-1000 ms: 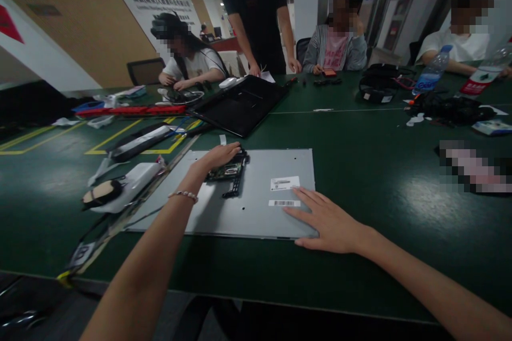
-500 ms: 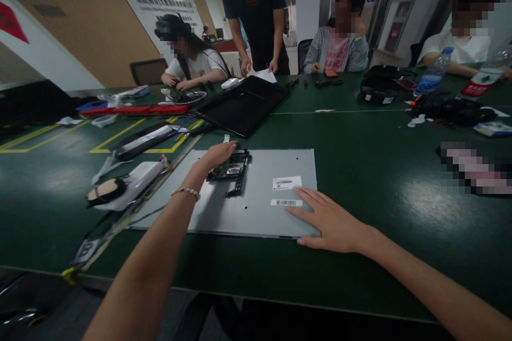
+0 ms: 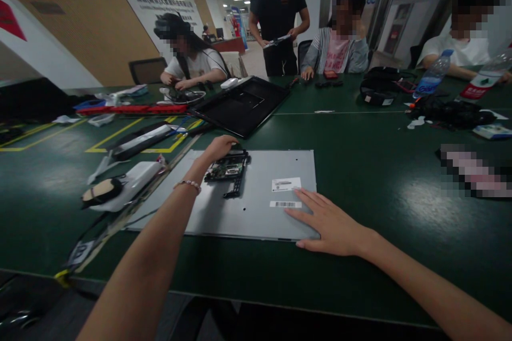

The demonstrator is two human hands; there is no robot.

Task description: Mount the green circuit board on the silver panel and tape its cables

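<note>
A flat grey metal panel (image 3: 276, 165), which looks like the back of a display, lies on the green table in front of me. On it is a black bracket (image 3: 236, 187) with a green circuit board (image 3: 222, 170). My left hand (image 3: 220, 149) is at the bracket's far edge, fingers curled together; whatever is between the fingertips is hidden. My right hand (image 3: 330, 221) lies flat with spread fingers on the panel's right front corner, beside a white label (image 3: 286, 184) and a barcode sticker (image 3: 285, 204).
Beyond the panel lies a black monitor casing (image 3: 244, 106). To the left are a white object with a beige-and-black top (image 3: 104, 192), a strap (image 3: 82, 250) and a red strip (image 3: 136, 110). Bottles (image 3: 434, 73) and a phone-like object (image 3: 474, 173) are at right. Several people sit or stand opposite.
My left hand has shifted slightly left; the small white piece seen beside its fingers is no longer visible. My right hand stays put. The standing person has moved right, holding a flat object.
</note>
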